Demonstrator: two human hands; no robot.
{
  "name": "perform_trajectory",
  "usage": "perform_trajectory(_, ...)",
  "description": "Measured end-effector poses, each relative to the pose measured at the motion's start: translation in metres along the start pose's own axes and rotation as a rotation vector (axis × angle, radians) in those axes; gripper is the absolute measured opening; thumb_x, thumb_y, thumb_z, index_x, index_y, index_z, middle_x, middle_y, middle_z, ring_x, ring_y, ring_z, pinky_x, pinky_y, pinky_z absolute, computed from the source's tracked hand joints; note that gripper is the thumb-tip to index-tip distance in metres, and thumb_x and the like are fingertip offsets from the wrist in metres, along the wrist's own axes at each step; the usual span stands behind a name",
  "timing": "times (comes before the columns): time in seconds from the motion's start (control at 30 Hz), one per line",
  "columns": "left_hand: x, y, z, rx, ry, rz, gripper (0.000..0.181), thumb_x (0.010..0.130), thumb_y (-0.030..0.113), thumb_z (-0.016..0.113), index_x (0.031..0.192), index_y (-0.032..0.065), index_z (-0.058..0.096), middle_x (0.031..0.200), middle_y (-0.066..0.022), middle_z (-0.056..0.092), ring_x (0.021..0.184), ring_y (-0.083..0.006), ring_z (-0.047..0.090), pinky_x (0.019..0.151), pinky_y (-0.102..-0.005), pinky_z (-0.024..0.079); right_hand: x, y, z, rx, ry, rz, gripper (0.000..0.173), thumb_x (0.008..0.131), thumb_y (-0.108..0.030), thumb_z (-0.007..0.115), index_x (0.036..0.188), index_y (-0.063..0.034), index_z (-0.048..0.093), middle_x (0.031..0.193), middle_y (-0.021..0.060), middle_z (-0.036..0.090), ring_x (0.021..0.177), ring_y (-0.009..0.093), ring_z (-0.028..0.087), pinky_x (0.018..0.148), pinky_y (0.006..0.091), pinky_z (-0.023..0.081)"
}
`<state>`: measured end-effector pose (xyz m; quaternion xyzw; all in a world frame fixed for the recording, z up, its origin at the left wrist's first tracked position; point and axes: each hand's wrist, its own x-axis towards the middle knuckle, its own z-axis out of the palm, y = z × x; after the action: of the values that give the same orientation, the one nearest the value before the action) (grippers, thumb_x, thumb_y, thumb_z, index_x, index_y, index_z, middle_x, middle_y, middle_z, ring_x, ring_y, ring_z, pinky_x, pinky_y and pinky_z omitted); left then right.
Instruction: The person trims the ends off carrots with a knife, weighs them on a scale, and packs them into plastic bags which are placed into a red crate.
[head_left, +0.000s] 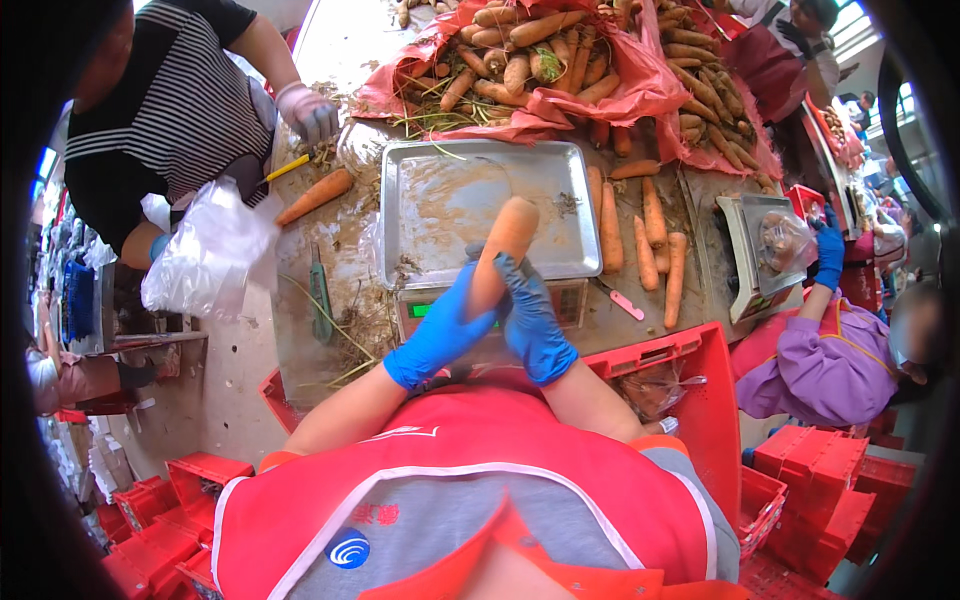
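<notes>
My left hand (450, 319), in a blue glove, is closed around the lower part of a large carrot (504, 236). Its thick end points up and away from me. My right hand (536, 322), gloved too and dirty on the fingers, presses against the carrot's right side. Both hands are over the near edge of a metal tray (450, 202), which rests on a weighing scale (570, 300) with a lit green display. Dirt smears the tray. Several loose carrots (611, 229) lie to its right, beside a pink-handled knife (626, 304).
Behind the tray, a red mesh sack (630, 97) spills carrots. On the left lie a green utility knife (320, 292) and a carrot (315, 196); a person there holds a plastic bag (214, 255). A red crate (705, 390) stands at my right, near another worker's scale (742, 255).
</notes>
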<state>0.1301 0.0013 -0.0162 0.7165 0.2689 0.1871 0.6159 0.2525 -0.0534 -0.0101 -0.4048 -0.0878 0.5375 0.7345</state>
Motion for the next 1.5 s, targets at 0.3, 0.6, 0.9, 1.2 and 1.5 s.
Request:
perform_trajectory(0.3,-0.008,-0.005,-0.016,-0.198,-0.041,-0.278,0.064,0.073,0.015,0.071,0.127,-0.0007,0.042,0.113,-0.01,0.055,0.101,-0.0169,0.053,0.087,-0.0305,0.043,0.011,0.005,-0.024,-0.528,-0.317,-0.131,0.028,0.09,-0.021,0.053,0.112,-0.0041,0.053,0.104,0.006,0.056,0.1,0.014,0.052,0.088,0.0263,0.041)
perform_trajectory(0.6,-0.018,-0.007,-0.053,-0.229,0.032,-0.386,0.067,0.068,0.009,0.074,0.127,0.0003,0.043,0.112,-0.0081,0.056,0.1,-0.0159,0.054,0.087,-0.03,0.044,-0.001,-0.059,-0.282,-1.901,0.493,-0.736,0.024,0.085,-0.027,0.055,0.092,-0.005,0.059,0.079,0.0142,0.061,0.068,0.028,0.061,0.063,0.0392,0.048)
perform_trajectory(0.9,0.002,0.027,-0.02,-0.193,-0.181,-0.277,0.063,0.069,0.014,0.074,0.125,0.0009,0.047,0.114,-0.0079,0.056,0.102,-0.0144,0.052,0.089,-0.0298,0.042,-0.002,-0.056,-0.271,-2.059,0.43,-0.088,0.023,0.082,-0.027,0.056,0.087,-0.0058,0.06,0.087,0.019,0.061,0.078,0.037,0.06,0.065,0.047,0.046)
perform_trajectory(1.2,-0.005,0.019,-0.02,-0.154,-0.158,-0.234,0.063,0.069,0.019,0.073,0.124,0.0023,0.048,0.11,-0.0106,0.06,0.097,-0.0154,0.056,0.087,-0.031,0.044,-0.049,-0.069,-0.184,-0.382,0.279,-0.188,0.022,0.086,-0.019,0.058,0.103,-0.0052,0.054,0.086,0.0018,0.059,0.069,0.008,0.054,0.056,0.0208,0.044)
perform_trajectory(1.5,0.01,0.035,0.011,0.184,-0.181,-0.16,0.058,0.068,0.013,0.073,0.12,0.0017,0.05,0.106,-0.0107,0.06,0.097,-0.0152,0.056,0.085,-0.0294,0.044,-0.057,-0.039,-0.063,-1.301,-0.074,-0.766,0.028,0.073,-0.002,0.059,0.1,-0.0088,0.055,0.079,0.0098,0.054,0.07,0.026,0.057,0.062,0.0325,0.047)
